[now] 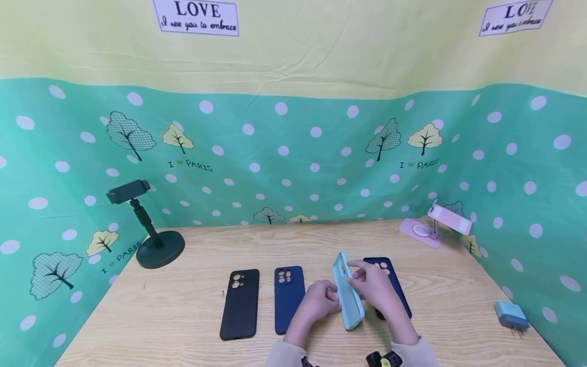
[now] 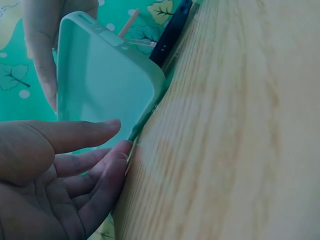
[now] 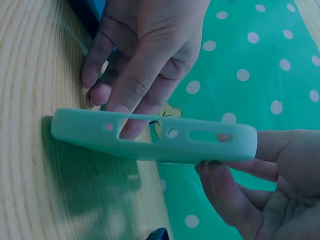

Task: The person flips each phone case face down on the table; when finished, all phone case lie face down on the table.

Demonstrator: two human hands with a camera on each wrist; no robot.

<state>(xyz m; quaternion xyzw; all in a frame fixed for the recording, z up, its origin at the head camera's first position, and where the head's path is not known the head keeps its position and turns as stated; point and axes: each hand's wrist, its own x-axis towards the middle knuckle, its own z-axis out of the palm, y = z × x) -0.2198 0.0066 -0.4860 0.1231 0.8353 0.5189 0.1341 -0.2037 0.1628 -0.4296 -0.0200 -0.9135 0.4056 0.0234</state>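
A mint-green phone case (image 1: 352, 311) stands tilted on edge on the table, its hollow inner side facing left. My right hand (image 1: 373, 280) pinches its upper part between thumb and fingers. Beside the lower rim is my left hand (image 1: 318, 299), fingers loosely bent. In the left wrist view the thumb of this hand (image 2: 30, 160) lies across the hollow of the case (image 2: 100, 85), with fingertips near its rim; firm contact cannot be made out. Cutouts show along one wall of the case (image 3: 85, 127) in the right wrist view.
A black phone case (image 1: 240, 306) and a blue one (image 1: 289, 298) lie to the left. Another navy case (image 1: 394, 279) is partly hidden by my right arm. Around stand a black phone stand (image 1: 160, 250), a pink stand (image 1: 451, 219) and a blue charger plug (image 1: 511, 315).
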